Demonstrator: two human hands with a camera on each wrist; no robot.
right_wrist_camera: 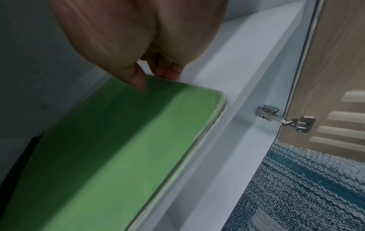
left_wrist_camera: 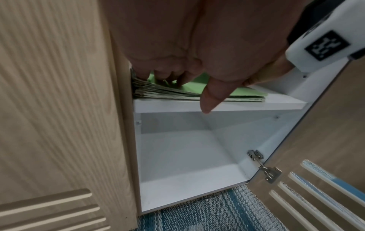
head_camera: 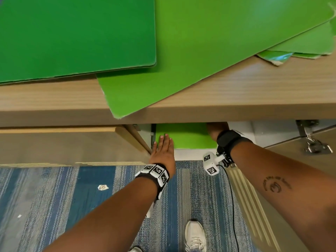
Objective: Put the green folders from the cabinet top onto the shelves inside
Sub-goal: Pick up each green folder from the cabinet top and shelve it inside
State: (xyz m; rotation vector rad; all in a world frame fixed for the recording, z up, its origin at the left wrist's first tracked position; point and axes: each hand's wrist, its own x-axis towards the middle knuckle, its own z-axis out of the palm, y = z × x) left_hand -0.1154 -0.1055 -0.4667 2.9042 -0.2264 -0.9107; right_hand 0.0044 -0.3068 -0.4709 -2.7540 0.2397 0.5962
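Several green folders lie on the wooden cabinet top (head_camera: pixel 254 91): a dark one (head_camera: pixel 76 33) at the left, a lighter one (head_camera: pixel 200 51) overhanging the front edge, and more (head_camera: pixel 309 46) at the right. Inside the cabinet a stack of green folders (head_camera: pixel 189 135) (left_wrist_camera: pixel 168 92) (right_wrist_camera: pixel 118 148) lies on the white shelf (left_wrist_camera: pixel 217 106). My left hand (head_camera: pixel 163 140) (left_wrist_camera: pixel 177 87) rests flat on the stack's near left part, fingers straight. My right hand (head_camera: pixel 217 129) (right_wrist_camera: pixel 154 78) reaches under the cabinet top and pinches the top folder's far right edge, thumb on top, fingers behind.
The right cabinet door (head_camera: pixel 300 160) stands open on metal hinges (head_camera: pixel 316 146) (left_wrist_camera: pixel 264 168). The left door (head_camera: pixel 63 146) is closed beside my left hand. A white lower compartment (left_wrist_camera: pixel 187 156) sits under the shelf. Blue striped carpet (head_camera: pixel 54 197) and my white shoe (head_camera: pixel 195 235) are below.
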